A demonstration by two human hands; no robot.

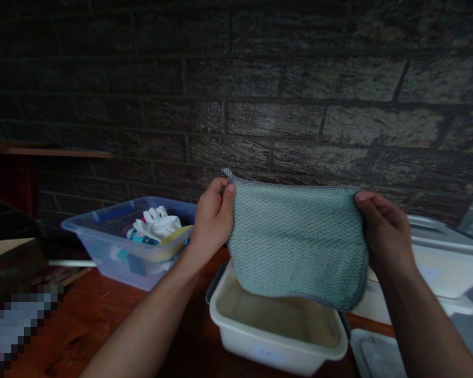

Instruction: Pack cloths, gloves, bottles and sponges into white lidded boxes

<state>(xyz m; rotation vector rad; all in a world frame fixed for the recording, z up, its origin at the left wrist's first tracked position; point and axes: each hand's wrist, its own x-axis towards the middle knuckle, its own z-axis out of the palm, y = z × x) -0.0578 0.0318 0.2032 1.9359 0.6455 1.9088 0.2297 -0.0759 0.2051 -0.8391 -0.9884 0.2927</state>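
Note:
A green textured cleaning cloth (299, 241) with a black-and-white edging hangs spread out between my two hands. My left hand (216, 212) pinches its upper left corner, thumb toward me. At the upper right corner, my right hand (386, 231) grips the cloth between thumb and fingers. Below the cloth stands a white plastic bin (276, 344) with dark side handles. Its inner floor looks bare where visible; the cloth hides the back part.
To the left, a clear plastic tub (114, 262) holds white gloves (160, 224) and other items. White lidded boxes (437, 268) stand at right, near a white lid (378, 352). Behind the reddish wooden table (86, 325) rises a dark brick wall (236, 79).

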